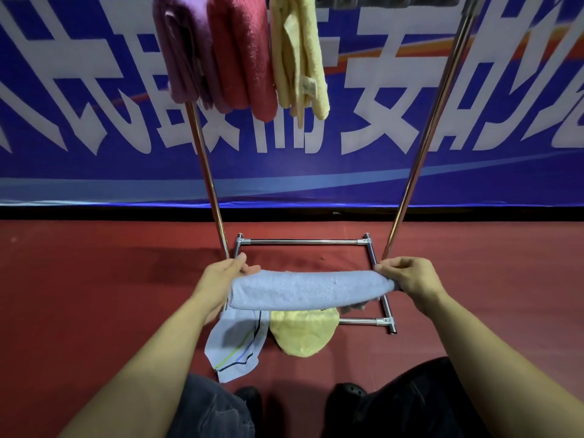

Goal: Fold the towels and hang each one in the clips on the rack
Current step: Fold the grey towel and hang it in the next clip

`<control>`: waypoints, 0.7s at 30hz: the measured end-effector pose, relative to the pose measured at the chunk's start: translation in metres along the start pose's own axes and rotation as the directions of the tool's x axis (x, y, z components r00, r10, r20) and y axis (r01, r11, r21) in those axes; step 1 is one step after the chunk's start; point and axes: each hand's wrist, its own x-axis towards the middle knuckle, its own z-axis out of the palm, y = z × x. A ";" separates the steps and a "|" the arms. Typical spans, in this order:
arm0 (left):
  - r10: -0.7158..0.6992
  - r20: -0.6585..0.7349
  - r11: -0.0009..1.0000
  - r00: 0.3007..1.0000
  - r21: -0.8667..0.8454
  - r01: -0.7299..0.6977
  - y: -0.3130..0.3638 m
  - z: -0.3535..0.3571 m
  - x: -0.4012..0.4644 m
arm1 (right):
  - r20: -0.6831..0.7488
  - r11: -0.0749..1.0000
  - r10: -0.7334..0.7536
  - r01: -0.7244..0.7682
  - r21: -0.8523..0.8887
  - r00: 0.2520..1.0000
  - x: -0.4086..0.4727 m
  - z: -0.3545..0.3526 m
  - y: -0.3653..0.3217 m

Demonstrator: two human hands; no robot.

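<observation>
A folded light blue towel (311, 289) is stretched level between my hands above the rack's base. My left hand (226, 275) grips its left end and my right hand (407, 276) grips its right end. On the metal rack (423, 147), three folded towels hang at the top: a purple towel (183, 52), a red towel (243, 55) and a pale yellow towel (300, 55). The clips holding them are out of view above the frame. On the floor below lie a light blue striped towel (235, 349) and a yellow towel (300, 335).
The rack's base frame (301, 242) rests on a red floor (94, 295). A blue banner with large white characters (379, 90) stands close behind the rack. My dark trouser legs (410, 403) and shoes fill the bottom edge.
</observation>
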 end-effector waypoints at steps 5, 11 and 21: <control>0.195 -0.194 0.973 0.961 0.161 -0.165 -0.012 0.001 0.007 | 0.020 0.970 0.168 -0.169 0.175 0.986 0.003 0.011 0.000; 0.161 -0.259 0.987 0.952 0.063 -0.149 -0.011 0.001 0.014 | 0.313 0.777 0.391 -0.493 0.391 0.865 -0.002 0.010 -0.011; -0.197 -0.123 0.892 0.973 -0.433 0.126 -0.005 -0.005 0.026 | 0.524 0.736 0.410 -0.610 0.294 0.747 -0.006 0.018 -0.007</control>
